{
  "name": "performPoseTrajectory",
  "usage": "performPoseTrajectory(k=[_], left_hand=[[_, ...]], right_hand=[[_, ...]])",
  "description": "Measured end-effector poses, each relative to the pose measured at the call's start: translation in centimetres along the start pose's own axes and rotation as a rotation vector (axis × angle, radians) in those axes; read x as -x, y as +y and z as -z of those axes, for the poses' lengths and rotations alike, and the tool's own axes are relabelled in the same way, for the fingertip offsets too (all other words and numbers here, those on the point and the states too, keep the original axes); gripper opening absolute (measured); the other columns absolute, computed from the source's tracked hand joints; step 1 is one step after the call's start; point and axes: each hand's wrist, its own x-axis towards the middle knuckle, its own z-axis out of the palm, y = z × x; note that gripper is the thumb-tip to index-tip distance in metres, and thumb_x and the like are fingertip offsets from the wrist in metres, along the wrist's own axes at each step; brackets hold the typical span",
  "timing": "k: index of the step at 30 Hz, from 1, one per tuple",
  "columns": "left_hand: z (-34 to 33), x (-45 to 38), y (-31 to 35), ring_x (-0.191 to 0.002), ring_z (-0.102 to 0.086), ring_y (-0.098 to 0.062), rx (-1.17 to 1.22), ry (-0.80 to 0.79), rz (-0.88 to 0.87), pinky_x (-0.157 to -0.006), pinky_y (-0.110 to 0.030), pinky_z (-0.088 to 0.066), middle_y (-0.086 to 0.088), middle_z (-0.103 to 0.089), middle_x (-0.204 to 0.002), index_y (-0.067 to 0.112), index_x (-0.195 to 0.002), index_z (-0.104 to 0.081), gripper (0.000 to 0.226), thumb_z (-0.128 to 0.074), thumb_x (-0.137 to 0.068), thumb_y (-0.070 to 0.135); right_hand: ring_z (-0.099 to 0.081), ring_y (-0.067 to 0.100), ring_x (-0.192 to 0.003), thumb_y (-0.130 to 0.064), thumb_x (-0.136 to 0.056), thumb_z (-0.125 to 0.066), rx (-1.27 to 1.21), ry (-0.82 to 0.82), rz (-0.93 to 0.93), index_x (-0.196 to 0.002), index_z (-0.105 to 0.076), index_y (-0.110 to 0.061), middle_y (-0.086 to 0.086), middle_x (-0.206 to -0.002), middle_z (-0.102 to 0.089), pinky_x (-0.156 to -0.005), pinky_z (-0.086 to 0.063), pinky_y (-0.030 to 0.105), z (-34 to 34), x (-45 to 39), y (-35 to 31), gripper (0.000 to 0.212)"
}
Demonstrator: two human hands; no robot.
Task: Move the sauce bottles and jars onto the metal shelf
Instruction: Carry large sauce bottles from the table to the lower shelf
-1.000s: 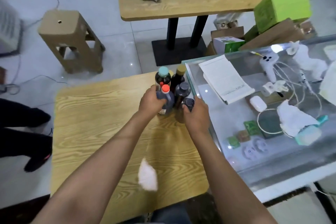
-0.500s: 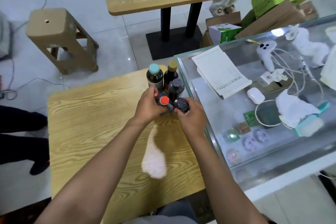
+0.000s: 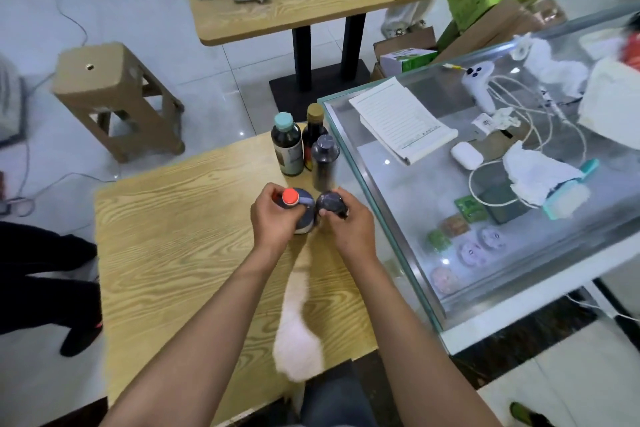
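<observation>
The person stands at the near edge of a pale wood-grain table (image 3: 180,253), with a dark bottle in each hand. The left hand (image 3: 277,218) is wrapped around the body of the dark sauce bottle with the red-orange cap (image 3: 291,199), fingers closed round it just under the shoulder. The right hand (image 3: 349,222) is closed in the same way on the dark bottle with the grey-black cap (image 3: 329,202). The two bottles are side by side, almost touching, toward the table's right edge; whether their bases are clear of the wood I cannot tell, since the hands hide them.

Just beyond, three more are left standing in a tight cluster at the far right corner: a dark bottle with a teal cap (image 3: 286,146), a dark bottle with a gold cap (image 3: 314,135), and a dark bottle with a grey cap (image 3: 325,159) nearest the hands.

These look full, so I would expect some weight in each, and hard, smooth sides that could slip; if glass, they would break on the tiled floor. A grip round the body, as now, seems safer than by the cap.

A glass-topped counter (image 3: 408,239) stands hard against the table's right side. No metal shelf is in sight from here, so the carry is still ahead.
</observation>
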Motion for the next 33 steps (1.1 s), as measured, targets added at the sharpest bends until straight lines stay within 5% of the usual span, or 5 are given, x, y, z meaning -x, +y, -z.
performPoseTrajectory(k=[4,9,15,29,33], left_hand=[[2.2,3.7,-0.3,-0.064,-0.054,-0.008,-0.033,-0.029,-0.039,-0.056,-0.023,-0.04,0.01,-0.061,-0.068,0.02,-0.074,-0.057,0.022,-0.073,-0.058,0.02],[4.8,9.2,2.2,-0.067,-0.058,-0.011,-0.139,-0.145,-0.195,-0.059,-0.031,-0.045,0.013,-0.062,-0.069,0.026,-0.075,-0.056,0.031,-0.071,-0.054,0.043],[6.1,16.5,6.7,-0.066,-0.056,-0.009,-0.128,-0.251,-0.402,-0.056,-0.028,-0.041,0.014,-0.06,-0.067,0.028,-0.075,-0.056,0.038,-0.077,-0.056,0.053],[0.1,35.5,18.9,-0.076,-0.061,-0.008,-0.02,-0.525,-0.77,-0.065,-0.028,-0.048,0.015,-0.066,-0.077,0.033,-0.084,-0.062,0.039,-0.078,-0.057,0.055],[-4.0,45.8,22.3,-0.071,-0.059,-0.006,0.035,-0.647,-0.877,-0.06,-0.024,-0.044,0.014,-0.064,-0.074,0.03,-0.082,-0.062,0.037,-0.078,-0.058,0.052]], right_hand=[[-0.068,0.011,-0.094,-0.017,-0.073,-0.078,0.029,0.02,-0.013,-0.111,-0.07,-0.021,-0.008,-0.101,-0.073,-0.09,-0.054,0.034,2.2,3.9,0.0,0.039],[-0.061,-0.014,-0.077,-0.001,-0.078,-0.077,-0.057,0.057,0.026,-0.102,-0.068,-0.018,-0.005,-0.092,-0.069,-0.077,-0.045,0.008,5.7,10.3,-2.3,0.031],[-0.063,-0.014,-0.08,0.0,-0.082,-0.075,-0.227,0.247,0.049,-0.108,-0.068,-0.014,-0.012,-0.093,-0.069,-0.075,-0.045,0.005,11.5,18.8,-5.3,0.031],[-0.068,0.007,-0.104,-0.014,-0.083,-0.078,-0.324,0.696,0.186,-0.109,-0.069,-0.03,-0.006,-0.106,-0.075,-0.093,-0.052,0.025,29.2,36.3,-7.8,0.032],[-0.07,0.014,-0.103,-0.011,-0.082,-0.077,-0.358,0.852,0.203,-0.11,-0.071,-0.022,-0.002,-0.105,-0.076,-0.099,-0.052,0.037,37.4,43.6,-5.9,0.03]])
